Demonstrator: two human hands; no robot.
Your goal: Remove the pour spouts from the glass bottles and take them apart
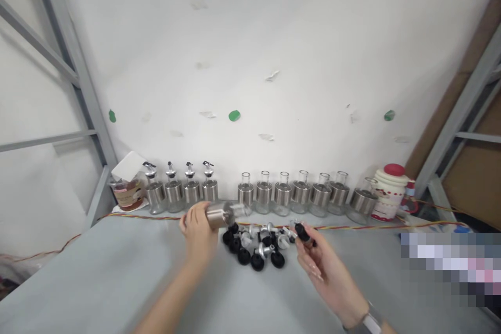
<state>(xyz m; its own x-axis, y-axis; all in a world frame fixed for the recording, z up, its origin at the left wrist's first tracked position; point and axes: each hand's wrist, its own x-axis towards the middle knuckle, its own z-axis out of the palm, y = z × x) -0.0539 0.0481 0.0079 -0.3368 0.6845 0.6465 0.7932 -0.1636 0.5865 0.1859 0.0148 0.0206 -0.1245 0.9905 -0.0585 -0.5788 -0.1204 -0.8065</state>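
My left hand (199,227) is wrapped round a glass bottle (221,215) with a steel band. That bottle is tilted on its side, its bare neck pointing right. In my right hand (324,266) is a pour spout stopper (303,232) with a black part, pinched between fingers and thumb, apart from the bottle. Between the hands lies a pile of loose black and silver pour spouts (258,250). Behind stand several bottles with spouts fitted (191,193) on the left and several open-necked bottles (301,193) on the right.
A yellow and red twisted wire (344,227) runs along the back of the grey table (129,271). A labelled plastic tub (128,193) stands at the far left. A white jar with a red lid (389,193) is at the right. Metal frame posts (80,62) flank the white wall.
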